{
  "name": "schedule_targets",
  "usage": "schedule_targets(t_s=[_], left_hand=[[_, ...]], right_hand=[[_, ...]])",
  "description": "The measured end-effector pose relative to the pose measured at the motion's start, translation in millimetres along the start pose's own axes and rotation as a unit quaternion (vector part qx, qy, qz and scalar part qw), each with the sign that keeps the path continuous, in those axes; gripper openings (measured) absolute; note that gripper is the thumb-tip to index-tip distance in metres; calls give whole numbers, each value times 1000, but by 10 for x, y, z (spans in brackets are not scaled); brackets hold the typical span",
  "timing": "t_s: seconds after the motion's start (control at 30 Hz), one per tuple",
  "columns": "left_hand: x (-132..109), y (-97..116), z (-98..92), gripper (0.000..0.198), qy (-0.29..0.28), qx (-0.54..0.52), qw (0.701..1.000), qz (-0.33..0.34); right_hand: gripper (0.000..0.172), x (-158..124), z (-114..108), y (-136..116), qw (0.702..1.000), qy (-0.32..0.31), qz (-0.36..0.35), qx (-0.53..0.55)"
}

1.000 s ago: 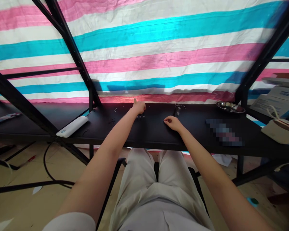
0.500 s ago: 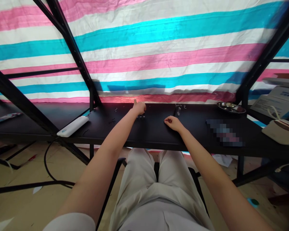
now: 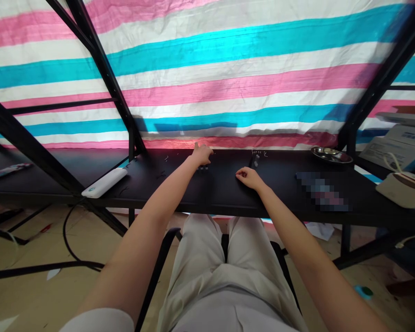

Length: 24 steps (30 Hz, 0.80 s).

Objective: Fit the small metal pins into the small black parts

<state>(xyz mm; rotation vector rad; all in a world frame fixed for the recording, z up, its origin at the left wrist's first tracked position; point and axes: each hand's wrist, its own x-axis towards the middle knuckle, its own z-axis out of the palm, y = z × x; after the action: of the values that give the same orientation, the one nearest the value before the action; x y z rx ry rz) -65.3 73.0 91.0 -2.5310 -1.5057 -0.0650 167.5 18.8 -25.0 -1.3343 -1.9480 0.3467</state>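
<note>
My left hand (image 3: 203,155) rests near the far edge of the black tabletop (image 3: 180,193), its fingers spread and holding nothing I can see. Just in front of it stands a short row of small metal pieces (image 3: 202,168). My right hand (image 3: 249,178) lies on the tabletop with its fingers lightly curled, touching nothing but the surface. Beyond it, a small cluster of metal pins or screws (image 3: 256,159) stands by the far edge. Several tiny wire bits (image 3: 166,158) lie to the left of my left hand.
A white power bank (image 3: 104,182) lies on the table's left, and a steel dish (image 3: 331,155) sits far right beside a pixelated patch (image 3: 321,191). Black metal shelf uprights (image 3: 107,78) flank the table. A striped tarp (image 3: 207,87) hangs behind. A loose black cable (image 3: 67,240) lies on the floor.
My left hand has shifted slightly right, and its raised finger has lowered toward the tabletop. My right hand has stayed in place.
</note>
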Motion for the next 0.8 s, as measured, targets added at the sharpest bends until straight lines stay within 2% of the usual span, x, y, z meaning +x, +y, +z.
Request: schedule_targets(t_s=[0.17, 0.3, 0.47, 0.63, 0.8], left_hand=[[-31, 312, -125, 41, 84, 4, 995, 61], [-54, 642, -104, 38, 104, -19, 988, 110], [-10, 886, 136, 47, 71, -47, 988, 127], [107, 987, 407, 59, 52, -74, 990, 106], [248, 1141, 585, 62, 52, -86, 991, 89]], right_hand=[[14, -10, -49, -5, 996, 17, 48, -72], [16, -31, -142, -58, 978, 28, 150, -142], [18, -46, -262, -96, 950, 37, 249, -187], [19, 4, -371, 6, 941, 29, 260, -213], [28, 74, -456, 118, 938, 11, 261, -228]])
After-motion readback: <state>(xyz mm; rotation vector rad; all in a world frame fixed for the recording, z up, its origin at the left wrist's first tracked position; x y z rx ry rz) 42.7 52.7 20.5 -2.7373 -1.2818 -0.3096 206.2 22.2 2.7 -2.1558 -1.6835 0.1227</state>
